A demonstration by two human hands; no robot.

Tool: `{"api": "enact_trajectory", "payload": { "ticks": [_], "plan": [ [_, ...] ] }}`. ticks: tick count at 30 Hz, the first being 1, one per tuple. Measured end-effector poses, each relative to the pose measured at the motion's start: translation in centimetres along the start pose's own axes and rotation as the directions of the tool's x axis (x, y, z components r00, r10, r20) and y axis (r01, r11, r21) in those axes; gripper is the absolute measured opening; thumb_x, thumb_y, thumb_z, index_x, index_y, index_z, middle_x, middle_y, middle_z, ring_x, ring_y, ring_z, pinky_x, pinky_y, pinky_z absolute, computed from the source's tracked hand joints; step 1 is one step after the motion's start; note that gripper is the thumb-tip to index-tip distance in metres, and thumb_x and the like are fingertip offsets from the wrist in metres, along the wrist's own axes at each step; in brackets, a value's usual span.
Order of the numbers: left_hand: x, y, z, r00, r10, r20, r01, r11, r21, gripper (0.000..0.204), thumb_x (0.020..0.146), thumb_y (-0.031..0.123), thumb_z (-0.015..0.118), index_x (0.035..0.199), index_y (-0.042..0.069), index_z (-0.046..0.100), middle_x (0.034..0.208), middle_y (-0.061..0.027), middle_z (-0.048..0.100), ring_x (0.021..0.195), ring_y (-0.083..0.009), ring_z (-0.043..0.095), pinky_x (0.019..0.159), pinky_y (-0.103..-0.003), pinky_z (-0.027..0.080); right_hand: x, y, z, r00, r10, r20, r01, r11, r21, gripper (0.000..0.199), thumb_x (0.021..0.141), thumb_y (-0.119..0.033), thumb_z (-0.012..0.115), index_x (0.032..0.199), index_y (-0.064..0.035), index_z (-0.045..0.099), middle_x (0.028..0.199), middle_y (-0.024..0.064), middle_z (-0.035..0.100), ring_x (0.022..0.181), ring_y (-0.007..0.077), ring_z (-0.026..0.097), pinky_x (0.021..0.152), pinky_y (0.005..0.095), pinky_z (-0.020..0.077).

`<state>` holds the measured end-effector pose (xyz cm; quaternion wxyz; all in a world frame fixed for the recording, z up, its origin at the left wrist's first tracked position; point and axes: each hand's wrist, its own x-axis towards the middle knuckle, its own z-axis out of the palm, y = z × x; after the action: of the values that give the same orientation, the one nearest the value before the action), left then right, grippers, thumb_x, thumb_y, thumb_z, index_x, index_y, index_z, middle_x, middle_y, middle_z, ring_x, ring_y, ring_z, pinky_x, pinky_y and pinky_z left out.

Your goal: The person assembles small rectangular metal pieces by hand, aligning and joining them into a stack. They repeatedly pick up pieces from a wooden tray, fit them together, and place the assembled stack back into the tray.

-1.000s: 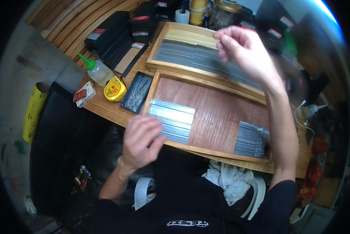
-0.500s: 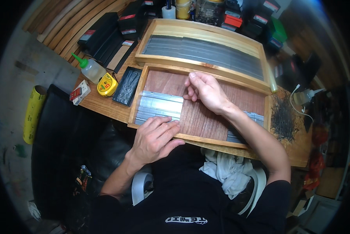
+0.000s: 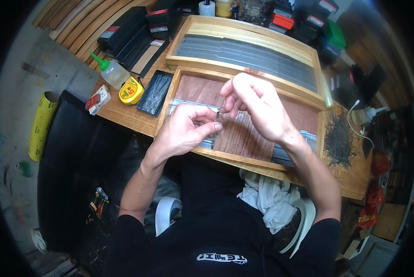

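My left hand (image 3: pixel 184 131) pinches a short, thin dark strip (image 3: pixel 217 115) between thumb and fingertips, over a shallow wooden tray (image 3: pixel 320 131). Close beside it, my right hand (image 3: pixel 258 108) has its fingers bent together by the strip's upper end; whatever they grip is too small to make out. Inside the tray is a brown wood-grain bottom (image 3: pixel 239 138). Shiny grey strips (image 3: pixel 207 143) lie side by side at its left, partly hidden by my left hand. More grey strips (image 3: pixel 283 154) lie in the right corner, partly behind my right forearm.
Behind stands a second wooden tray (image 3: pixel 244 27) with rows of grey strips (image 3: pixel 248 57). To the left are a black box (image 3: pixel 154 94) of thin pieces, a yellow tape measure (image 3: pixel 131 91) and a green-tipped bottle (image 3: pixel 114 74). Black slivers (image 3: pixel 340 143) are heaped at right.
My left hand has lifted off the grey strips and come up to my right hand, now pinching a dark strip. The view has shifted slightly.
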<state>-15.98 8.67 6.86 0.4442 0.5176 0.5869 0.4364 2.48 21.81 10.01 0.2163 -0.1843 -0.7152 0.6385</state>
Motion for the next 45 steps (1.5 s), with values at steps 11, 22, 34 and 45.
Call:
{"api": "enact_trajectory", "payload": {
  "ticks": [11, 22, 34, 45],
  "plan": [
    [-1.7, -2.0, 1.8, 0.880, 0.079, -0.468, -0.232, 0.932, -0.278, 0.023, 0.103, 0.007, 0.067, 0.120, -0.008, 0.068, 0.102, -0.0188, 0.078, 0.086, -0.0189, 0.077, 0.078, -0.029, 0.064, -4.4, 0.7, 0.8, 0.984, 0.145, -0.102, -0.170, 0.935, -0.311, 0.012, 0.096, -0.008, 0.075, 0.105, 0.0006, 0.077, 0.086, 0.0067, 0.076, 0.069, 0.0090, 0.068, 0.066, 0.0237, 0.0568],
    [-2.5, -2.9, 2.3, 0.879, 0.247, -0.409, -0.185, 0.965, 0.185, 0.022, 0.104, 0.006, 0.066, 0.122, -0.006, 0.070, 0.101, -0.0124, 0.078, 0.096, -0.0157, 0.075, 0.087, -0.027, 0.059, -4.8, 1.3, -0.6, 0.935, 0.352, -0.039, -0.320, 0.790, -0.523, 0.010, 0.091, -0.005, 0.076, 0.096, 0.0034, 0.079, 0.079, 0.0158, 0.077, 0.071, 0.0185, 0.074, 0.070, 0.0343, 0.0593],
    [-1.0, -3.0, 0.3, 0.916, 0.161, -0.369, -0.156, 0.987, 0.043, 0.040, 0.097, 0.010, 0.076, 0.131, -0.007, 0.065, 0.115, -0.0170, 0.075, 0.098, -0.0147, 0.071, 0.086, -0.028, 0.057, -5.7, 2.4, 0.5, 0.995, 0.075, -0.060, -0.095, 0.863, -0.497, 0.012, 0.089, -0.001, 0.075, 0.100, 0.0014, 0.079, 0.087, 0.0160, 0.078, 0.077, 0.0242, 0.074, 0.073, 0.0363, 0.0598],
    [-1.1, -0.5, 0.1, 0.992, -0.041, -0.121, 0.016, 0.980, -0.197, 0.021, 0.099, 0.006, 0.071, 0.118, -0.004, 0.069, 0.102, -0.0160, 0.078, 0.090, -0.0200, 0.078, 0.081, -0.033, 0.065, -8.2, 1.0, 0.9, 0.979, -0.198, -0.053, 0.116, 0.749, -0.653, 0.014, 0.085, 0.001, 0.080, 0.099, 0.0018, 0.078, 0.083, 0.0125, 0.077, 0.074, 0.0206, 0.073, 0.067, 0.0313, 0.0587]
  ]
}}
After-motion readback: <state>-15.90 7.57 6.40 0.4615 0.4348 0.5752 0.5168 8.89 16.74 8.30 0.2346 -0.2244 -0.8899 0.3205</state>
